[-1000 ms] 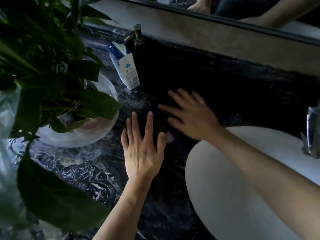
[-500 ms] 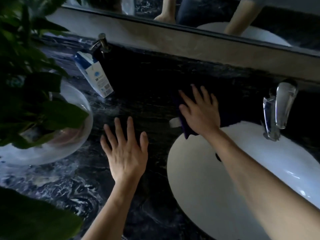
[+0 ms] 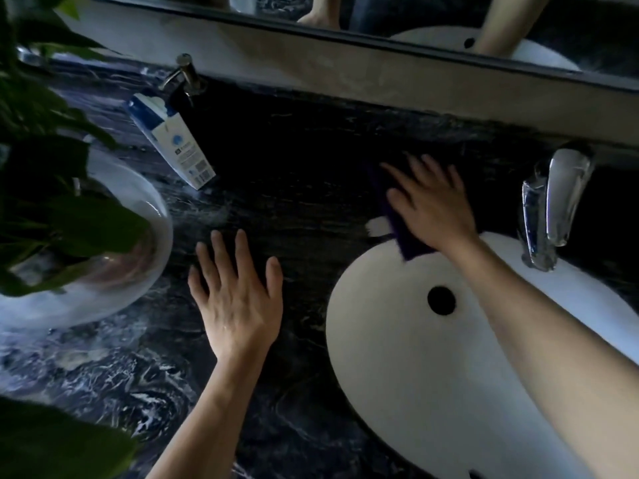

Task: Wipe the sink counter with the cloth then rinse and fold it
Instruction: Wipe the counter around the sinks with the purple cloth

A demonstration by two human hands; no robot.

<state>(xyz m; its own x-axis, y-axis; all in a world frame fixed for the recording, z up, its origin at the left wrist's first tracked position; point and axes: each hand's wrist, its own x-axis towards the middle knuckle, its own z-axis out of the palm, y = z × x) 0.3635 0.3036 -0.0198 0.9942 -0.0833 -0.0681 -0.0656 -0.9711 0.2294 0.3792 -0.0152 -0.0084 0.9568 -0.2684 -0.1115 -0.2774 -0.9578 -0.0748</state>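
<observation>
Dark marble counter [image 3: 294, 209] surrounds a white sink [image 3: 432, 375], with a faucet [image 3: 549, 209] at its far rim. Right hand [image 3: 432, 205], fingers spread, presses flat on a dark purple cloth [image 3: 404, 236] at the sink's far edge, one corner overhanging the basin. Left hand [image 3: 238, 299] lies open and empty on the counter, well apart from the cloth.

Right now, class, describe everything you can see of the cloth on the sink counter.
The cloth is dark purple and looks like soft fabric, with a small white tag at its left edge. It lies flat on the black marbled counter behind the white sink, left of the chrome tap. One corner overhangs the sink rim. The right hand presses on it, palm down, fingers spread, hiding most of it.
</observation>
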